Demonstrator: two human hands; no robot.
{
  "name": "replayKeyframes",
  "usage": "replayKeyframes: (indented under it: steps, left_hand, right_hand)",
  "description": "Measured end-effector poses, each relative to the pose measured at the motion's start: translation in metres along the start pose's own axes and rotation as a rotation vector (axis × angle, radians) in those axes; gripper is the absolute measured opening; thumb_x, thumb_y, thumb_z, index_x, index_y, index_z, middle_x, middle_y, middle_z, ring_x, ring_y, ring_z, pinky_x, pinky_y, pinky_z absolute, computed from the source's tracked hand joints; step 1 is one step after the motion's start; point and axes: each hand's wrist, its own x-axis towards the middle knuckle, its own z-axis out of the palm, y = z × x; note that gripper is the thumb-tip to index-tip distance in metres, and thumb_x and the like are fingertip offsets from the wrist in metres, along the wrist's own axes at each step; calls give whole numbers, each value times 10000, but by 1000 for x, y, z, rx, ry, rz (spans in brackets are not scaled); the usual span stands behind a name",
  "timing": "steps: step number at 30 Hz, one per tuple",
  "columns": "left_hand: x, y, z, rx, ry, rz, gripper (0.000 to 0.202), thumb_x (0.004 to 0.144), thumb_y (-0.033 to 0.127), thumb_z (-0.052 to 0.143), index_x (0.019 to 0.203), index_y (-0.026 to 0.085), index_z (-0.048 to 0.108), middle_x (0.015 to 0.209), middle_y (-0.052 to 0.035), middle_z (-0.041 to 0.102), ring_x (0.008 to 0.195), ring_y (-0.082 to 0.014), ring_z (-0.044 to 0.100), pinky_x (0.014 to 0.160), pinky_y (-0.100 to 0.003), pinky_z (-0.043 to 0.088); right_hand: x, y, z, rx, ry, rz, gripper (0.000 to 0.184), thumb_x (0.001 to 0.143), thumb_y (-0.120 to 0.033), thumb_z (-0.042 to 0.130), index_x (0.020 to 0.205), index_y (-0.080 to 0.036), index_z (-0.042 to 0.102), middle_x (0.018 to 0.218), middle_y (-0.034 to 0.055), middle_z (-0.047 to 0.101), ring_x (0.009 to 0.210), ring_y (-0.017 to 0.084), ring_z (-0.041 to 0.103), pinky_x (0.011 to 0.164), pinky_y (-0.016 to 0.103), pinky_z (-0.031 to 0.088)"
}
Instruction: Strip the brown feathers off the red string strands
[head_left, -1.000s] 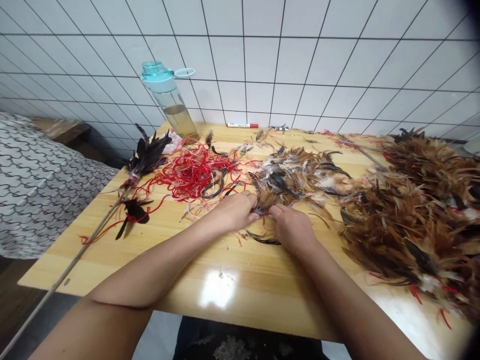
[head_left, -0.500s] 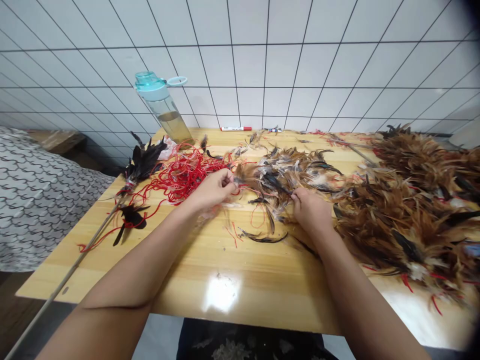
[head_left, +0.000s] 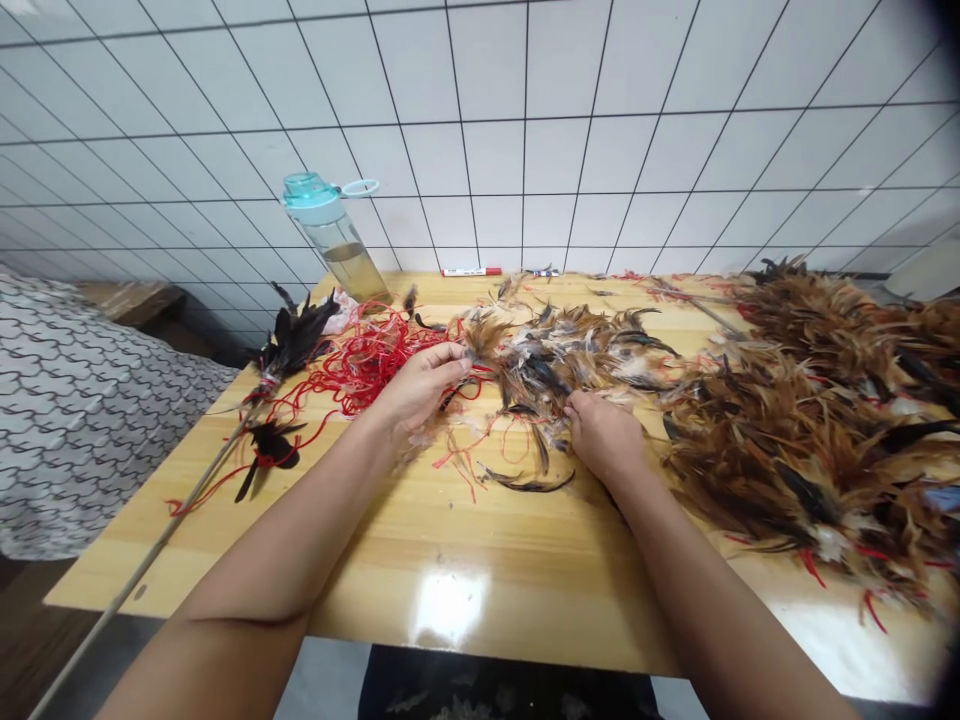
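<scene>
My left hand (head_left: 420, 388) sits between a tangle of red string (head_left: 367, 365) and a loose heap of brown and black feathers (head_left: 559, 365). Its fingers curl around a small tuft of brown feathers (head_left: 480, 338) at the heap's left edge. My right hand (head_left: 604, 435) rests on the heap's lower edge, fingertips among the feathers. A much larger mass of brown feathers with red string ends (head_left: 814, 430) lies to the right. Neither hand touches it.
A wooden table (head_left: 480, 560) has a tiled wall behind it. A water bottle (head_left: 334, 240) and a marker (head_left: 471, 271) stand at the back. A thin stick (head_left: 161, 540) with black feathers (head_left: 292, 340) overhangs the left edge, beside patterned cloth (head_left: 75, 420).
My hands have drawn apart since a second ago, the left moving toward the red string and the right moving rightward across the heap. The view has also tilted slightly.
</scene>
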Motion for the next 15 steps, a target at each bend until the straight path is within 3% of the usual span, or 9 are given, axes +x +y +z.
replayKeyframes:
  steps: [9,12,15]
  left_hand:
    - [-7,-3,11,-122,-120,-125,250,687,256,762,791,149,561,654,7,587,574,-78,523,515,-179,401]
    - [-7,4,29,-135,-142,-149,185,693,218,753,748,137,597,668,-19,622,603,-87,553,557,-185,443]
    - [-8,17,64,-112,-242,-170,152,679,194,753,673,113,625,660,-41,636,593,-90,556,557,-191,456]
  right_hand:
    - [-7,-17,11,84,44,-132,222,924,-225,384,1040,-215,573,943,78,683,883,195,654,667,267,429]
    - [-6,-20,16,128,48,-133,202,917,-215,396,1044,-212,552,981,84,676,917,201,645,725,284,454]
    - [-4,-21,21,158,59,-123,222,923,-209,371,1056,-200,548,974,98,671,893,211,645,732,306,472]
